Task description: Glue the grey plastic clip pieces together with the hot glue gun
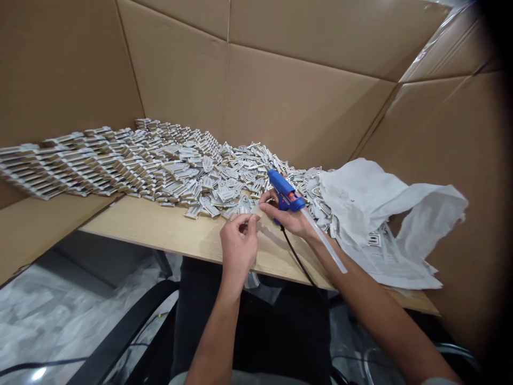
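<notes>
In the head view, the right hand (pixel 289 218) wraps the handle of a blue glue gun (pixel 284 190), its grip closed around it, with the nozzle pointing away toward the pile and a clear glue stick (pixel 324 240) jutting back over the wrist. A black cord (pixel 295 256) trails from the gun toward the person across the wooden surface (pixel 160 227). The left hand (pixel 239 243) pinches a small white piece (pixel 245 216) between thumb and fingertips, a narrow grip, just beside the gun's tip and above the surface's near edge.

The piece looks light, thin and fairly stiff, probably easy to bend or drop, so a pinch at its edges, clear of the spot nearest the nozzle, suits it. The gun looks rigid and light; its handle is the safe hold, since the tip is likely hot.

Behind lie a heap of similar white pieces (pixel 224 176), neat stacked rows (pixel 80 160) to the left, and a crumpled white bag (pixel 372 208) on the right, all ringed by cardboard walls (pixel 304 107).
</notes>
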